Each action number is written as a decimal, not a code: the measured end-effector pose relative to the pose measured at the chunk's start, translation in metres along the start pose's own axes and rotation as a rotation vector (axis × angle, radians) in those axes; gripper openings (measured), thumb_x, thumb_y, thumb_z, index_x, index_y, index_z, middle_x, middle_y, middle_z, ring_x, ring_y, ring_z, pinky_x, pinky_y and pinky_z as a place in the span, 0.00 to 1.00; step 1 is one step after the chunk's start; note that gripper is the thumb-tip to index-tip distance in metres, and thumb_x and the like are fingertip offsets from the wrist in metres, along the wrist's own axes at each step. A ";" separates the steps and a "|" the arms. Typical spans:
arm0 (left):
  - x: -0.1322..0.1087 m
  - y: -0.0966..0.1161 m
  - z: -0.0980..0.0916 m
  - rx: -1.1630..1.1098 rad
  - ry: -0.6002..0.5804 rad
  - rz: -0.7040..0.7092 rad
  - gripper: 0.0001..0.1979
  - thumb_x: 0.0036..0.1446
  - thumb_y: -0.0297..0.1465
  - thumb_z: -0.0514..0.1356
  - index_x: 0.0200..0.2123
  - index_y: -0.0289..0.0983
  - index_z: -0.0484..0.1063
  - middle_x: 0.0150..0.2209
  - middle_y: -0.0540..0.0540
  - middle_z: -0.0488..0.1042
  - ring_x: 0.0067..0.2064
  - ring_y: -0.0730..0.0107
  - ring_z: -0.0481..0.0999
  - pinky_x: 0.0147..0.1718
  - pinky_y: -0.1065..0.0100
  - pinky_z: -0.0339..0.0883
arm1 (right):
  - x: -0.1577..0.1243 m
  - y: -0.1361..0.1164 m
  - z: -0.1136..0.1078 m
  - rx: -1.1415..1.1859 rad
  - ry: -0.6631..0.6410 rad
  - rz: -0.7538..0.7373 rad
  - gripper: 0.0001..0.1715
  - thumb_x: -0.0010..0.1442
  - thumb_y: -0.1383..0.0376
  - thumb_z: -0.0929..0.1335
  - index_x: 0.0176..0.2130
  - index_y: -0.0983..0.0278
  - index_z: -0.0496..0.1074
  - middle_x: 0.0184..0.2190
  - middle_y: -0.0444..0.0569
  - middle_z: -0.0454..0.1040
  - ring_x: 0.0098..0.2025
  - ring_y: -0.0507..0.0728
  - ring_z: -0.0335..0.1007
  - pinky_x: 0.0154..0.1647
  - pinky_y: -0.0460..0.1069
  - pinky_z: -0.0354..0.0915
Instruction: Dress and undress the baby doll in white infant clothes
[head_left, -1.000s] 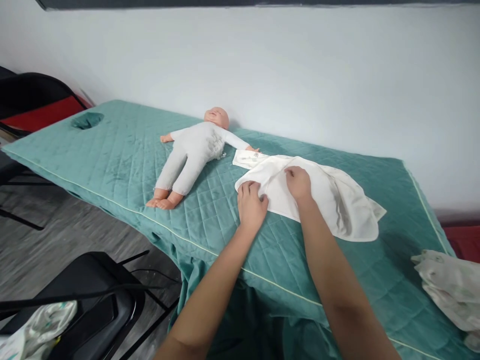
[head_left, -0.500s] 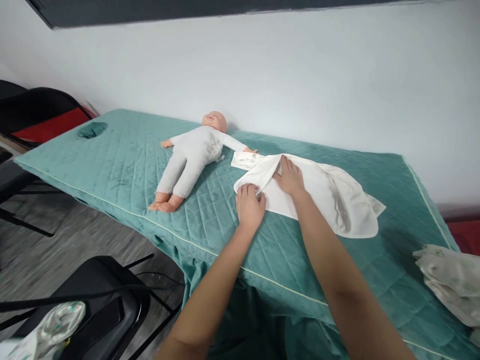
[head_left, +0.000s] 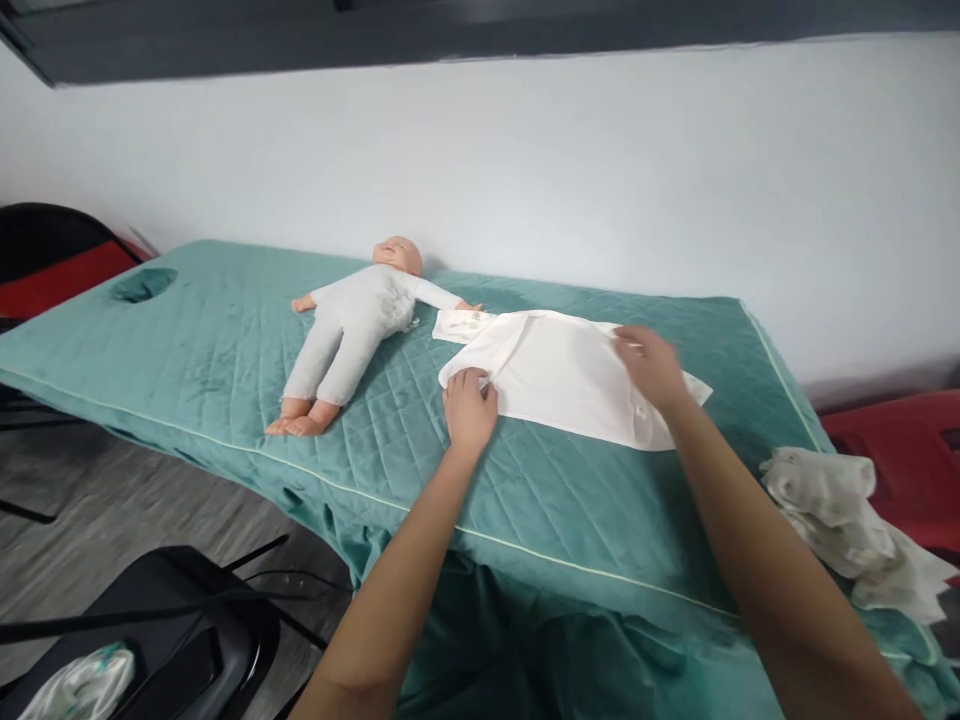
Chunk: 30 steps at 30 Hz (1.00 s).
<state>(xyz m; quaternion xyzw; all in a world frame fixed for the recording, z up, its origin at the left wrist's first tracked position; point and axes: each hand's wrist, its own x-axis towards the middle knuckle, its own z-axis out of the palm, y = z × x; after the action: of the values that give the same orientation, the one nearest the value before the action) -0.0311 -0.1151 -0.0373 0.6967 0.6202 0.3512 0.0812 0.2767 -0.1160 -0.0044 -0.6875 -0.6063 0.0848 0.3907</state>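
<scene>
A white baby shirt (head_left: 559, 375) lies spread out, one sleeve pointing left and the other partly behind my right hand. My left hand (head_left: 470, 408) has its fingers bent over the shirt's near left corner, pinching the edge. Over the shirt's right part, my right hand (head_left: 651, 368) is slightly blurred, with thumb and fingers closed on a bit of its cloth. A baby doll (head_left: 356, 320) in a whitish suit rests on its back to the left, its outstretched hand touching or nearly touching the left sleeve.
All this is on a long bed with a green quilted cover (head_left: 195, 350), which has a face hole (head_left: 144, 285). Crumpled pale cloths (head_left: 840, 515) lie at the right edge beside a red chair (head_left: 900, 440). A black chair (head_left: 187, 610) holding patterned cloth (head_left: 86, 685) stands at lower left.
My right hand has moved right across the shirt, and its folded front panel now lies flatter. My left hand stays at the corner. The view has shifted right.
</scene>
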 end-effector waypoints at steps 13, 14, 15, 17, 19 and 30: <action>0.006 -0.003 0.000 -0.045 -0.013 -0.040 0.10 0.57 0.28 0.55 0.41 0.40 0.74 0.46 0.43 0.79 0.52 0.54 0.74 0.54 0.53 0.66 | 0.007 0.075 -0.071 -0.290 0.185 0.511 0.15 0.53 0.53 0.70 0.33 0.62 0.73 0.33 0.54 0.76 0.37 0.63 0.71 0.39 0.55 0.64; 0.006 -0.003 0.000 -0.046 -0.013 -0.046 0.10 0.57 0.28 0.55 0.40 0.40 0.74 0.46 0.43 0.79 0.52 0.54 0.74 0.54 0.53 0.66 | 0.011 0.078 -0.071 -0.283 0.282 0.516 0.16 0.54 0.54 0.70 0.37 0.64 0.73 0.36 0.57 0.76 0.40 0.63 0.71 0.41 0.55 0.64; 0.006 -0.003 0.000 -0.048 -0.015 -0.050 0.10 0.57 0.28 0.55 0.40 0.40 0.74 0.46 0.44 0.79 0.52 0.54 0.74 0.53 0.53 0.66 | 0.014 0.081 -0.071 -0.272 0.356 0.508 0.17 0.56 0.57 0.69 0.42 0.65 0.73 0.40 0.60 0.76 0.42 0.64 0.71 0.43 0.56 0.64; 0.006 -0.002 0.000 -0.049 -0.019 -0.057 0.10 0.57 0.28 0.55 0.40 0.40 0.74 0.46 0.44 0.79 0.52 0.55 0.75 0.53 0.53 0.66 | 0.017 0.088 -0.068 -0.247 0.451 0.476 0.18 0.57 0.61 0.68 0.47 0.67 0.72 0.45 0.63 0.75 0.46 0.64 0.71 0.47 0.56 0.64; 0.007 -0.002 0.000 -0.054 -0.023 -0.062 0.10 0.57 0.28 0.55 0.40 0.40 0.74 0.46 0.44 0.80 0.52 0.55 0.75 0.53 0.54 0.66 | 0.015 0.091 -0.062 -0.246 0.481 0.445 0.20 0.56 0.65 0.67 0.48 0.67 0.71 0.49 0.64 0.73 0.51 0.65 0.69 0.52 0.58 0.63; 0.000 -0.003 0.004 -0.046 0.032 0.177 0.10 0.59 0.24 0.54 0.41 0.39 0.73 0.45 0.44 0.78 0.51 0.59 0.73 0.53 0.58 0.67 | -0.032 -0.012 0.021 -0.074 -0.080 -0.111 0.27 0.65 0.60 0.62 0.59 0.69 0.66 0.59 0.62 0.70 0.62 0.62 0.65 0.66 0.58 0.58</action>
<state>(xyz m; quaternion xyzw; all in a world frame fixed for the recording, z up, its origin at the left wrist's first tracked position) -0.0310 -0.1133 -0.0417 0.7411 0.5491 0.3822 0.0559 0.2468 -0.1358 -0.0225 -0.6627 -0.6613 0.0680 0.3448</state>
